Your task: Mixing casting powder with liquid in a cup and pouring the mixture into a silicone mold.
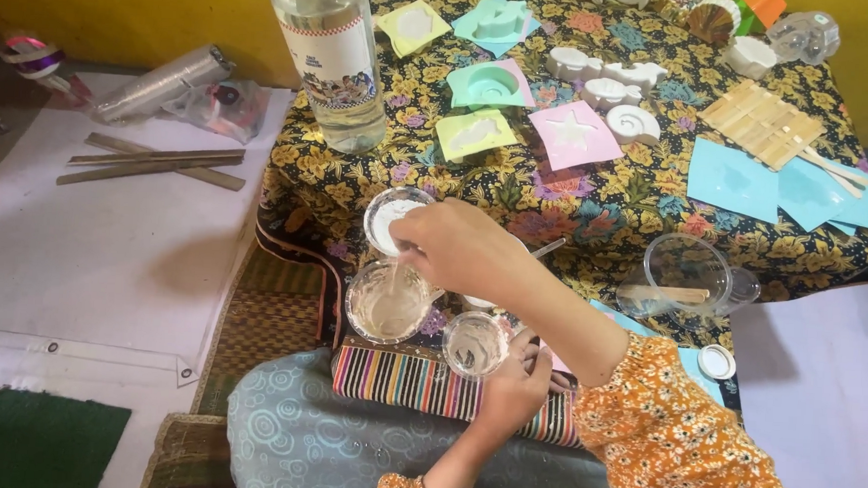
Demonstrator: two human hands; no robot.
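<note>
A clear round plastic cup of cloudy liquid (387, 301) was seen at the near edge of the low table (594, 208), which was covered with a black cloth printed with yellow flowers. A pale stirring stick (393, 277) was dipped into that liquid, and it was gripped from above by the right hand (454, 245). The right arm, in an orange flowered sleeve (682, 425), was stretched leftward across the body, the wrist bent down over the cup. Its fingers (416, 241) were closed and bunched around the top of the stick.

The left hand (514, 387) was raised from below, palm toward the table, beside a smaller clear glass (474, 343) standing just right of the cup. Its fingers were curled against the glass's right side; whether the glass was truly clasped could not be told.

Just behind the cup, a clear round cup holding white powder (392, 218) was partly hidden by the right hand. Further back, a tall clear bottle with a printed label (331, 55) stood upright. Pastel moulds in yellow, green and pink (520, 115) were spread across the cloth with white cast shell shapes (615, 93). To the right, an empty clear bowl (688, 272) and a bundle of flat wooden sticks (762, 121) were laid.
</note>
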